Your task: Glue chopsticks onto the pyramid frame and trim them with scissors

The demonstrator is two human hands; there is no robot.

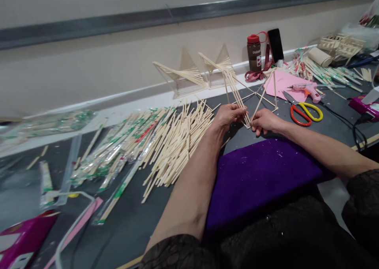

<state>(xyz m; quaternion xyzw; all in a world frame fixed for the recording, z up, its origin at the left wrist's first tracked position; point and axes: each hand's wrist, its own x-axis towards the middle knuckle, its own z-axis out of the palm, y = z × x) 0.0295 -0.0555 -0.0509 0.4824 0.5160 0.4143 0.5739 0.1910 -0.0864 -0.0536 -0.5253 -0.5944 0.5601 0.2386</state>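
A frame of joined wooden chopsticks (236, 92) stands on the dark table, with several sticks fanned together on its left side. My left hand (229, 117) is closed around that fanned bundle near its lower end. At the near corner of the same frame, my right hand (264, 121) pinches with its fingertips, close beside the left. The exact contact under the right fingers is partly hidden. Left of my hands lies a big pile of loose chopsticks (177, 142). Two finished-looking twisted stick frames (183, 77) lean by the wall.
Scissors (306, 113) with red and yellow handles and a pink glue gun (304, 89) lie to the right on pink sheet (274, 85). Behind are a bottle (254, 56) and a phone (275, 46). Wrapped chopsticks (118, 146) spread leftward. A purple cushion (266, 178) lies in front.
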